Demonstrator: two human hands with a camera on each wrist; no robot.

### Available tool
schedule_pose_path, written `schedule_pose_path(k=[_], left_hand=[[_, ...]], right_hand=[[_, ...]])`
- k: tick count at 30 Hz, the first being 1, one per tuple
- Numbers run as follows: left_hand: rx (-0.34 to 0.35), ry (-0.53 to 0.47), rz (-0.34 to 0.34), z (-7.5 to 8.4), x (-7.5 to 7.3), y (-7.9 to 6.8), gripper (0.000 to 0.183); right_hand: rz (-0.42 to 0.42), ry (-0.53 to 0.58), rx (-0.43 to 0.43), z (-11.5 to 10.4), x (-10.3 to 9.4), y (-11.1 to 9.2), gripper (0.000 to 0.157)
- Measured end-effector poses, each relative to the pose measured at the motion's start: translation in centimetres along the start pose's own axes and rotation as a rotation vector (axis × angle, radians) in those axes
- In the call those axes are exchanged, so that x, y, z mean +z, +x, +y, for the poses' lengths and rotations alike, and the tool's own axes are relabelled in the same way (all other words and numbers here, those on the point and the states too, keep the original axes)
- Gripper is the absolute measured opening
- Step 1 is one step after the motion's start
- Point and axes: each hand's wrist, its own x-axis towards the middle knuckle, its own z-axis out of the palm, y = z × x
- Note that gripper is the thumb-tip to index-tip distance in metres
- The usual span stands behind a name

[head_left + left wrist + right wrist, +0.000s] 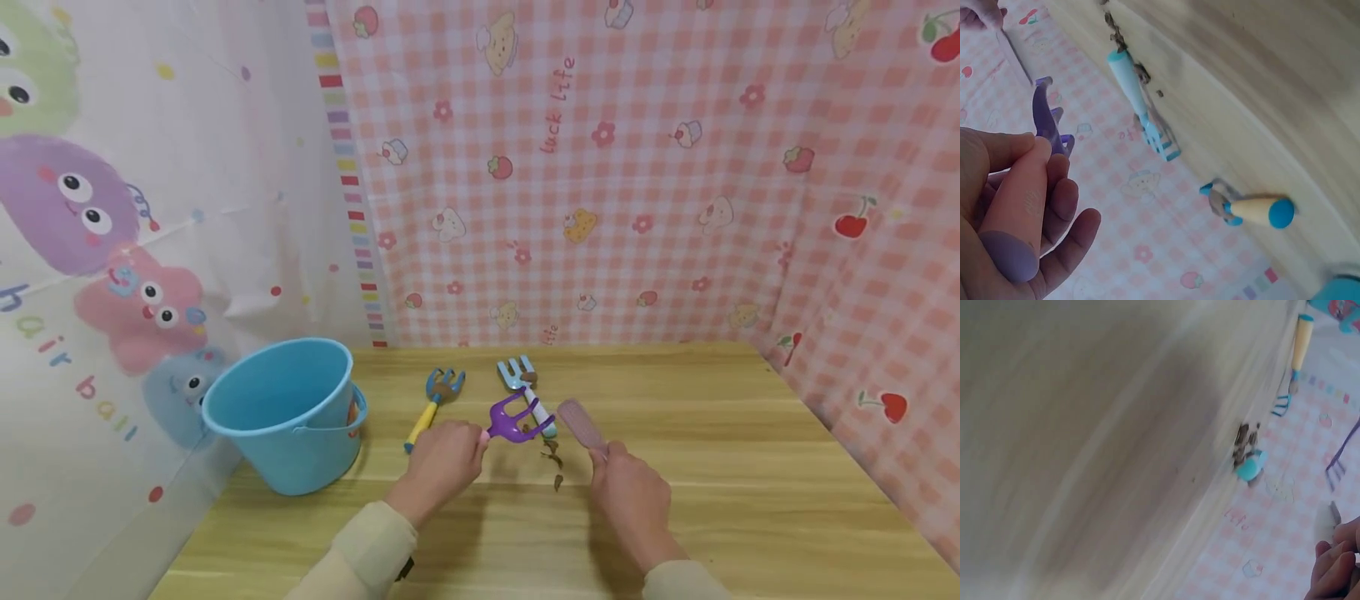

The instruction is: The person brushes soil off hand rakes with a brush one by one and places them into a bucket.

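My left hand (446, 458) grips the pink handle (1019, 203) of a toy garden fork with purple prongs (510, 422), held above the table. In my right hand (630, 496) is a small pinkish brush (580, 423) with an oval, textured head, pinched near its handle. The brush head is just right of the fork's prong tips, apart from them. Beneath the purple fork lies a light blue toy fork (517, 373) with a pale handle, partly covered in the head view. Brown scraps (552, 458) lie scattered by its handle end.
A blue bucket (296, 458) stands at the table's left. Between it and the blue fork lies a toy rake with a yellow handle (423, 423), a brown clump (444, 390) on its tines. Patterned curtains (600, 183) hang behind the wooden table (750, 500).
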Motion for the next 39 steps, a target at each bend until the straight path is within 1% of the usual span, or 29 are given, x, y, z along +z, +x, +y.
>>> schedule_pose_path(k=[4,8,9,10,13,14,16,18,19,21,24,25,27,30,32,33,36,39], left_hand=[[0.001,0.015,0.021,-0.6,-0.5,0.3,0.041],[0.029,-0.014,0.1,-1.6,-1.8,0.8,0.025],[0.03,-0.027,0.11,-2.0,-2.3,0.9,0.021],[0.023,-0.034,0.114,-2.4,-2.8,1.0,0.017],[-0.047,-0.065,0.069,-3.7,-4.8,1.4,0.013],[-0.073,-0.067,0.044,-4.3,-5.5,1.4,0.015],[-0.114,-0.058,0.024,-5.5,-6.9,1.5,0.021],[-0.135,-0.038,0.039,-6.7,-8.3,1.5,0.028],[-0.136,-0.017,0.054,-7.4,-9.0,1.4,0.026],[-0.156,0.003,0.062,-8.8,-10.3,1.1,0.019],[-0.203,0.031,0.058,-11.3,-12.2,0.4,0.025],[-0.218,0.036,0.047,-12.1,-12.7,0.2,0.028],[-0.232,0.043,0.046,-13.8,-13.5,-0.4,0.031],[-0.238,0.065,0.054,-16.1,-14.1,-1.2,0.035],[-0.233,0.102,0.07,-17.3,-14.3,-1.7,0.037],[-0.249,0.118,0.061,-17.8,-14.3,-1.9,0.038],[-0.284,0.184,0.054,-18.9,-14.3,-2.4,0.034],[-0.319,0.207,0.004,-19.5,-14.1,-3.0,0.032]], right_hand=[[0.0,0.008,0.058,0.9,-0.9,0.1,0.031],[-0.004,0.03,0.09,1.6,-1.5,0.4,0.033],[-0.006,0.032,0.102,1.8,-1.7,0.5,0.034],[-0.005,0.037,0.113,2.0,-1.8,0.5,0.034],[0.0,0.047,0.14,2.5,-2.1,0.5,0.035],[-0.003,0.049,0.15,2.6,-2.2,0.5,0.036],[-0.009,0.052,0.165,2.9,-2.4,0.5,0.037],[-0.015,0.053,0.176,3.2,-2.5,0.5,0.038],[-0.019,0.055,0.18,3.3,-2.5,0.5,0.039],[-0.024,0.058,0.186,3.4,-2.4,0.5,0.039],[-0.026,0.059,0.191,3.5,-2.3,0.5,0.039],[-0.026,0.059,0.191,3.5,-2.3,0.5,0.039],[-0.023,0.058,0.191,3.6,-2.3,0.5,0.038],[-0.012,0.059,0.186,3.7,-2.3,0.5,0.037],[-0.005,0.057,0.183,3.9,-2.4,0.6,0.037],[-0.003,0.055,0.183,4.0,-2.4,0.6,0.036],[0.001,0.048,0.185,4.2,-2.5,0.6,0.036],[-0.001,0.046,0.188,4.4,-2.5,0.7,0.036]])
